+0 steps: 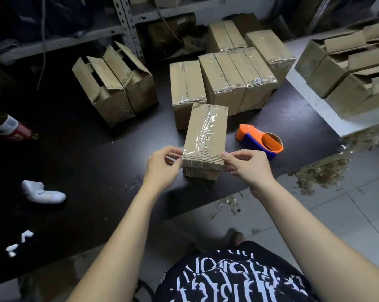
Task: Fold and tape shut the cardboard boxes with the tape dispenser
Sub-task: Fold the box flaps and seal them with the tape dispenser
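Note:
A closed cardboard box lies on the black table with clear tape running along its top seam. My left hand pinches the box's near left corner, thumb and fingers curled at the tape edge. My right hand pinches the near right corner the same way. The orange and blue tape dispenser rests on the table just right of the box, untouched.
Several taped boxes stand behind. Two open-flapped boxes sit at the back left, more unsealed ones on a white surface at right. A white object and a red tool lie left. Tape scraps litter the floor.

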`<state>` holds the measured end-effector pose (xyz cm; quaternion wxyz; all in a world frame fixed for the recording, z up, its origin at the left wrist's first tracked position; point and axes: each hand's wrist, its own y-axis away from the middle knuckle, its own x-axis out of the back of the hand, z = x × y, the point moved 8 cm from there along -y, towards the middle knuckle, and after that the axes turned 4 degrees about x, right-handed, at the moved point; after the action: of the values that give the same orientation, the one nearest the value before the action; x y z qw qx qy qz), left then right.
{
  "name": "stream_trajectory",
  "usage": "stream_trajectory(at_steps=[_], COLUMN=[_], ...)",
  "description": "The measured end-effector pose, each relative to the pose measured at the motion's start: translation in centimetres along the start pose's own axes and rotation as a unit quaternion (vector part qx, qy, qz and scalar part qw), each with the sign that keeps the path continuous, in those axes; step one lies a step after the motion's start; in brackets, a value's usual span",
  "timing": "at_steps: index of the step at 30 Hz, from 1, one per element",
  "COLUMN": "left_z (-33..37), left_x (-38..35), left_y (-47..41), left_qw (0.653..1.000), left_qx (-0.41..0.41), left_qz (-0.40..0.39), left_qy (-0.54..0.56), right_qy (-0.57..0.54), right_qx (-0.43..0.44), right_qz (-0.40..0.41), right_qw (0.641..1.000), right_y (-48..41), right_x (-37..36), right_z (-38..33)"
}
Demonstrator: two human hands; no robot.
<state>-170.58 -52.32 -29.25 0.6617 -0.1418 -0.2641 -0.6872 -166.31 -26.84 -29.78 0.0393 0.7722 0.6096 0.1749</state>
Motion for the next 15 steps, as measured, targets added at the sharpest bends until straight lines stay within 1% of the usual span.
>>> stream_trajectory(at_steps=[2, 4, 5, 6, 7, 9, 11, 13, 15], left_z=[-0.2, -0.1, -0.1, -0.1, 0.1, 1.2, 2.2, 2.4, 2.4], left_x=[0.3, 1.8, 2.6, 3.0, 3.1, 2.6, 2.1, 2.0, 1.8], left_y=[0.3, 0.9, 1.0, 1.1, 1.1, 1.5, 1.8, 1.7, 1.6], left_qw=[1.0, 0.994, 0.99, 0.988, 0.988, 0.989, 0.985, 0.981, 0.978], left_qx=[-0.012, -0.038, -0.049, -0.059, -0.07, -0.11, -0.161, -0.186, -0.205], left_qz=[0.027, 0.098, 0.121, 0.123, 0.108, 0.06, 0.039, 0.042, 0.037], left_qy=[0.003, 0.023, 0.05, 0.076, 0.089, 0.073, 0.042, 0.023, 0.003], right_qy=[0.006, -0.006, 0.009, 0.042, 0.082, 0.129, 0.145, 0.15, 0.144], right_qx=[0.008, 0.017, 0.041, 0.076, 0.11, 0.165, 0.221, 0.269, 0.292], right_qz=[-0.011, -0.031, -0.042, -0.056, -0.076, -0.12, -0.138, -0.134, -0.132], right_qw=[1.0, 0.999, 0.998, 0.995, 0.988, 0.97, 0.954, 0.942, 0.936], right_y=[-0.2, -0.3, -0.4, -0.5, -0.6, -0.1, 0.2, 0.3, 0.1], right_x=[0.1, 0.3, 0.5, 0.7, 0.7, 0.1, -0.5, -0.5, -0.3], right_z=[0.1, 0.0, -0.3, -0.8, -1.3, -2.1, -2.6, -2.9, -3.0])
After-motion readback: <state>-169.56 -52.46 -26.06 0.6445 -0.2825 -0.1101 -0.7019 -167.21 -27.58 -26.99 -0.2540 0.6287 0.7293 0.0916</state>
